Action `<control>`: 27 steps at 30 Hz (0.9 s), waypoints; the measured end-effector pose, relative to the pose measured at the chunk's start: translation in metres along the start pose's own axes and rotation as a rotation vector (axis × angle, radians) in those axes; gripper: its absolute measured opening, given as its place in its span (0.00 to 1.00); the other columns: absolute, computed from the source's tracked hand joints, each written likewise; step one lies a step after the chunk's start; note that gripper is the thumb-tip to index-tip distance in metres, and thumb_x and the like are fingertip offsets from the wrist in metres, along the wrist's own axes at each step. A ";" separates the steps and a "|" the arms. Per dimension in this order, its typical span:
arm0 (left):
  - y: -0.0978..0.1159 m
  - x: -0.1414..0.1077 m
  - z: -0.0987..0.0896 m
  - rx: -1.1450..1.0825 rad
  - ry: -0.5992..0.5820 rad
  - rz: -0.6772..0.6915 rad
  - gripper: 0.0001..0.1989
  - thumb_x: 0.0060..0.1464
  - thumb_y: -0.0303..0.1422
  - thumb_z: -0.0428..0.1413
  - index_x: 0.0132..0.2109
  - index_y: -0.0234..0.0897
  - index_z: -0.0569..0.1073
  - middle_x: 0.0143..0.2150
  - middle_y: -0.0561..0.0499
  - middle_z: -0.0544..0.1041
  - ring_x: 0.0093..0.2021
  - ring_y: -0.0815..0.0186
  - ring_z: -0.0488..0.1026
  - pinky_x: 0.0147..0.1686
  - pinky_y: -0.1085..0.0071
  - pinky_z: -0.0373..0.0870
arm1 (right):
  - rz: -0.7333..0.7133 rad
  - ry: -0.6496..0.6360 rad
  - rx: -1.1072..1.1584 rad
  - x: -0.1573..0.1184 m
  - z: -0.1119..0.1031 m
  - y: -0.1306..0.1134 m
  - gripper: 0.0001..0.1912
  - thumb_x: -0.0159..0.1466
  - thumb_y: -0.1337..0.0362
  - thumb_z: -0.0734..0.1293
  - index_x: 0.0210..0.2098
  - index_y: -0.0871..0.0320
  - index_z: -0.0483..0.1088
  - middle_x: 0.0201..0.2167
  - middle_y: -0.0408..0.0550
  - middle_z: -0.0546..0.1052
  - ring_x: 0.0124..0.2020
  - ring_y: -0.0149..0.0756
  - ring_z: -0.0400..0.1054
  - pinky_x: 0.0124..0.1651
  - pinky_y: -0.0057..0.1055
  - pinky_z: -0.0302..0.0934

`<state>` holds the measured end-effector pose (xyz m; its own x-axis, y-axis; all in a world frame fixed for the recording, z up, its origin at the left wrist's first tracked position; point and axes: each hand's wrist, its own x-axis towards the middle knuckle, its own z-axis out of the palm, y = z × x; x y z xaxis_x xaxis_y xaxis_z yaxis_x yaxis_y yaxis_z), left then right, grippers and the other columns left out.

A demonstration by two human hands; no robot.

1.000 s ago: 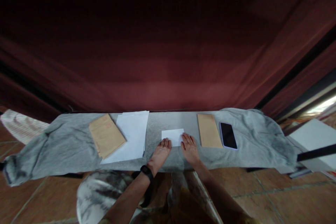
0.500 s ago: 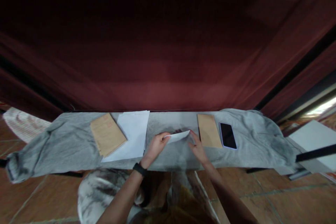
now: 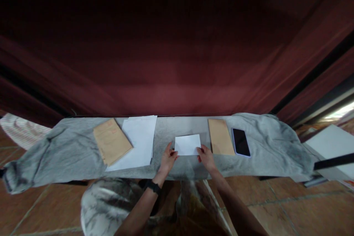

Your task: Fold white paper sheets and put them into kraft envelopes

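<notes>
A small white folded paper [image 3: 187, 144] is held level over the grey cloth, its broad face turned up. My left hand [image 3: 168, 158], with a black band at the wrist, pinches its lower left corner. At the lower right corner my right hand [image 3: 205, 158] grips it, thumb on top. To the right of that hand lies a brown envelope [image 3: 221, 137]. Left of my left hand is a stack of white paper sheets [image 3: 141, 142], partly covered by other brown envelopes [image 3: 112, 142].
A phone [image 3: 241, 142] lies right of the brown envelope. Grey cloth [image 3: 69, 155] covers the narrow bench, rumpled at both ends. A dark red panel [image 3: 177, 99] rises behind it. White boards [image 3: 332, 147] stand at the far right, beside a dark bar.
The white paper has tipped from nearly edge-on to face up. My left hand has shifted down to its lower left corner, and my right hand has closed on the lower right corner.
</notes>
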<state>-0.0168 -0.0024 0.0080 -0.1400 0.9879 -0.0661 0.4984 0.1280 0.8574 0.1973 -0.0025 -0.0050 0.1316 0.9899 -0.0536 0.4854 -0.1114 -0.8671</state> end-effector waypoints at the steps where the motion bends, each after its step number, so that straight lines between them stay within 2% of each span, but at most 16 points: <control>1: -0.001 -0.001 0.001 -0.016 -0.015 -0.043 0.29 0.61 0.31 0.53 0.68 0.34 0.62 0.27 0.55 0.78 0.26 0.66 0.76 0.27 0.71 0.73 | -0.002 0.006 -0.032 0.002 -0.001 -0.001 0.16 0.70 0.56 0.57 0.35 0.56 0.73 0.19 0.42 0.75 0.19 0.36 0.71 0.24 0.28 0.62; 4: 0.001 0.000 0.002 -0.054 -0.045 -0.159 0.30 0.62 0.29 0.51 0.70 0.33 0.59 0.28 0.55 0.78 0.24 0.67 0.75 0.26 0.72 0.71 | -0.010 0.035 -0.129 0.004 -0.002 -0.003 0.13 0.69 0.58 0.61 0.43 0.57 0.75 0.29 0.50 0.81 0.31 0.43 0.77 0.33 0.32 0.66; 8: 0.011 0.001 -0.001 0.055 -0.029 -0.132 0.29 0.61 0.29 0.55 0.68 0.32 0.63 0.31 0.52 0.80 0.29 0.64 0.77 0.32 0.70 0.72 | -0.069 0.100 -0.483 0.001 -0.003 -0.005 0.20 0.71 0.61 0.61 0.60 0.59 0.68 0.40 0.57 0.83 0.38 0.47 0.79 0.40 0.35 0.66; 11: 0.021 -0.005 -0.003 0.296 -0.035 -0.081 0.26 0.62 0.29 0.54 0.67 0.36 0.66 0.40 0.47 0.83 0.38 0.62 0.80 0.41 0.68 0.73 | -0.131 0.123 -0.660 -0.003 -0.003 -0.006 0.19 0.72 0.63 0.61 0.61 0.58 0.66 0.45 0.58 0.81 0.42 0.44 0.78 0.43 0.34 0.67; 16: 0.034 -0.017 -0.002 0.575 -0.045 -0.096 0.21 0.65 0.31 0.51 0.63 0.40 0.70 0.52 0.44 0.82 0.47 0.59 0.80 0.47 0.66 0.73 | -0.276 0.167 -0.674 -0.004 0.000 -0.007 0.18 0.71 0.66 0.60 0.59 0.61 0.69 0.51 0.60 0.77 0.53 0.48 0.72 0.55 0.42 0.66; 18: 0.035 -0.018 0.000 0.636 -0.006 -0.017 0.19 0.66 0.30 0.50 0.61 0.40 0.72 0.54 0.44 0.80 0.49 0.59 0.79 0.49 0.65 0.73 | -0.398 0.167 -0.587 -0.003 0.007 -0.009 0.19 0.72 0.66 0.59 0.59 0.61 0.69 0.55 0.60 0.76 0.57 0.47 0.69 0.59 0.43 0.65; 20: 0.035 -0.016 0.007 0.686 0.036 0.130 0.19 0.67 0.30 0.47 0.61 0.39 0.73 0.56 0.43 0.79 0.53 0.59 0.77 0.54 0.63 0.72 | -0.495 0.138 -0.492 0.000 0.018 -0.013 0.20 0.74 0.63 0.57 0.60 0.62 0.69 0.60 0.58 0.73 0.62 0.45 0.66 0.63 0.43 0.63; 23: 0.030 -0.010 0.024 0.759 0.040 0.370 0.23 0.67 0.30 0.45 0.66 0.37 0.67 0.65 0.41 0.72 0.65 0.55 0.68 0.63 0.56 0.65 | -0.570 0.082 -0.455 0.006 0.034 -0.017 0.23 0.75 0.61 0.54 0.63 0.63 0.68 0.64 0.57 0.71 0.66 0.42 0.62 0.67 0.43 0.59; 25: 0.024 -0.006 0.036 0.819 0.014 0.429 0.27 0.66 0.28 0.44 0.70 0.33 0.62 0.71 0.39 0.64 0.71 0.54 0.59 0.68 0.52 0.59 | -0.589 0.044 -0.496 0.010 0.042 -0.017 0.24 0.76 0.60 0.52 0.64 0.64 0.67 0.65 0.58 0.70 0.68 0.41 0.60 0.69 0.43 0.56; 27: 0.017 -0.003 0.046 0.874 -0.009 0.415 0.28 0.66 0.27 0.43 0.71 0.29 0.60 0.73 0.36 0.60 0.73 0.53 0.55 0.70 0.51 0.56 | -0.576 0.031 -0.560 0.013 0.046 -0.014 0.25 0.76 0.60 0.52 0.65 0.65 0.67 0.66 0.58 0.69 0.69 0.42 0.59 0.71 0.44 0.54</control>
<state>0.0313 0.0010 -0.0012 0.1954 0.9693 0.1493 0.9677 -0.2153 0.1313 0.1523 0.0160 -0.0161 -0.2517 0.9032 0.3478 0.8447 0.3804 -0.3765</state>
